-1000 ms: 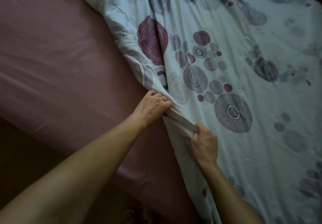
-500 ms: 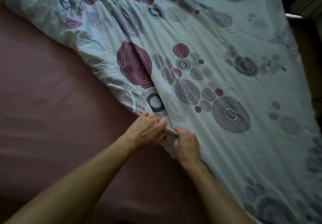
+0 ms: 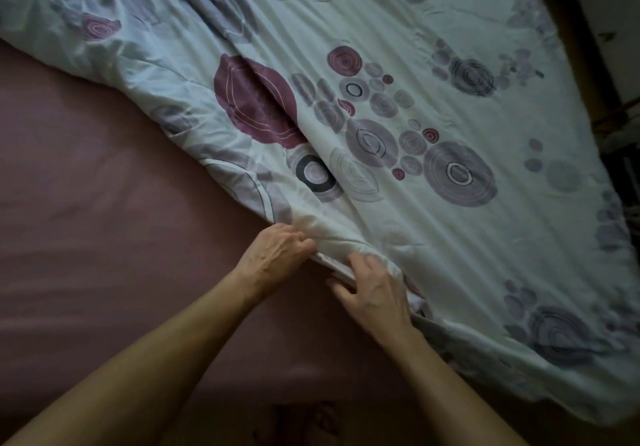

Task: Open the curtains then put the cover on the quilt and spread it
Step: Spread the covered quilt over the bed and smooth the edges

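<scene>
Bed, mauve sheet; circle-print cover spread across it (creased). At cover's near edge: left hand grip pinching fabric, right hand grip curled on hem.

No legible text or labels anywhere.

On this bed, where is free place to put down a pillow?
The bare mauve sheet is free, bordered by the quilt's bunched edge and the left forearm. The right side is covered by the quilt. Both hands, left hand and right hand, crowd its near edge.
</scene>
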Demonstrator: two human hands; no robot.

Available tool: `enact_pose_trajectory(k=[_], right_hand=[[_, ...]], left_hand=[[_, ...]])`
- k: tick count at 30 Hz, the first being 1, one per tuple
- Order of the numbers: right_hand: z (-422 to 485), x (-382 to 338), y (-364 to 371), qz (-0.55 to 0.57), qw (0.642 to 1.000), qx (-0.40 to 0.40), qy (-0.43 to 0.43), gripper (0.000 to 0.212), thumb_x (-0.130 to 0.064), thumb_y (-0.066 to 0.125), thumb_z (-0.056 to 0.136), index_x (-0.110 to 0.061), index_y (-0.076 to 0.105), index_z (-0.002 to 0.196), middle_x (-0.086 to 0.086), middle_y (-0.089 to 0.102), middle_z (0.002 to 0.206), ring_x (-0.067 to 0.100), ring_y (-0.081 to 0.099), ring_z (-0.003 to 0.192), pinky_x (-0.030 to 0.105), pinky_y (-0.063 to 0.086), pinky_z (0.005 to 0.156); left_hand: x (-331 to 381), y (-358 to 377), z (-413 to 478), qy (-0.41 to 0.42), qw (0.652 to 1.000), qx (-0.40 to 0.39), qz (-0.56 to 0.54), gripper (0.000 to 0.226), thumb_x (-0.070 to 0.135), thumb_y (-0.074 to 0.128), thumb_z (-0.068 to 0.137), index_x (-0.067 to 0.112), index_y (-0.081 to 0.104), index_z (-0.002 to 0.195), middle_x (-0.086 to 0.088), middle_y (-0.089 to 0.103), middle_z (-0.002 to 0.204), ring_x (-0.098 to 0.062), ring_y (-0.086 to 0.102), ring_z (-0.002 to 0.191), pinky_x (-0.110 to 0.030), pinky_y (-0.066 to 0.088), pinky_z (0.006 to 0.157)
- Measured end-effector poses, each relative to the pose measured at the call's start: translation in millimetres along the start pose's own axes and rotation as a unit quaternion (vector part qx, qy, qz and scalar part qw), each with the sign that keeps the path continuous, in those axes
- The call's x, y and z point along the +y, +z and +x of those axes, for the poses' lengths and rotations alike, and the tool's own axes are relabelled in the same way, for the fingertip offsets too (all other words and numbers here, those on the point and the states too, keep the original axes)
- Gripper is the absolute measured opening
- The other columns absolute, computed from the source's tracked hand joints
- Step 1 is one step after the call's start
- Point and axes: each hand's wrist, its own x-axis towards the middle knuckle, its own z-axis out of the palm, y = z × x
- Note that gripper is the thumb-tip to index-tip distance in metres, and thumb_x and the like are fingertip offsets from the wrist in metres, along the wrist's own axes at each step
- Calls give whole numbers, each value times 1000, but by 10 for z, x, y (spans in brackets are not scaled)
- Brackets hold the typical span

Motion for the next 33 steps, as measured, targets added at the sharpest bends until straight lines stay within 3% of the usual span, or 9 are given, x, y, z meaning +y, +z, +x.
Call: enact_pose_trajectory(k=[2,9,12,15,20,24,26,30,33], right_hand=[[-6,-19,76,-14,1000,-10,9,36,-27,55,84,-24,53,120,3,55,116,28,56,104,40,45,84],[-570,-175,452,-26,986,-163,9,25,-18,43,91,-24,56,111,10,63,116,31,57,109,36,44,82],[-860,-245,533,-21,980,-199,-18,23,-19,43,89,-23,53,110,11,63,113,34,57,107,39,43,77],[-796,-155,415,25,991,-128,11,29,-15,47,87,-23,58,112,9,65,110,33,58,104,38,45,80],[-439,33,89,74,994,34,71,26,5,49,79,-1,59,103,19,52,103,34,52,95,37,38,77],[-142,-4,-66,166,973,124,105,20,9,46,81,1,57,96,22,59,88,39,56,84,31,25,64],[-74,-83,-19,202,962,126,130,14,-9,50,87,-7,54,100,14,56,88,37,56,89,30,27,66],[-182,-173,103,91,988,-19,121,88,-77,54,68,-32,30,139,3,44,129,29,53,115,41,46,89],[-177,-139,206,-26,992,-83,89,107,-63,71,63,-40,8,147,0,28,146,32,54,117,44,49,90]], left_hand=[[32,27,-100,-13,1000,23,5,7,8,62,82,13,63,77,-5,63,67,-26,61,63,-31,46,62],[314,475,-830,-57,994,-92,-12,13,27,57,76,18,60,67,-8,64,58,-30,61,52,-31,43,46],[379,602,-1217,-83,980,-171,-55,44,54,33,84,21,61,89,-8,70,81,-33,67,72,-34,48,57],[344,444,-999,-58,991,-116,-30,58,68,40,76,22,47,110,-2,61,103,-27,63,84,-33,41,61],[163,151,-350,-96,991,-34,81,21,19,48,91,18,52,111,-6,47,124,-26,49,107,-35,38,79],[-45,-32,-9,-105,994,5,28,8,17,44,92,13,45,98,-11,65,97,-34,62,89,-39,40,71],[-128,-60,33,-77,997,12,-6,18,31,46,90,15,37,91,-12,64,90,-36,62,80,-37,39,61],[-249,17,-109,-27,998,-38,-37,66,78,49,65,21,34,94,-5,57,100,-27,61,83,-33,37,61],[-294,152,-130,-38,994,-90,50,71,53,70,71,18,37,123,-9,44,121,-29,60,95,-38,42,63]])
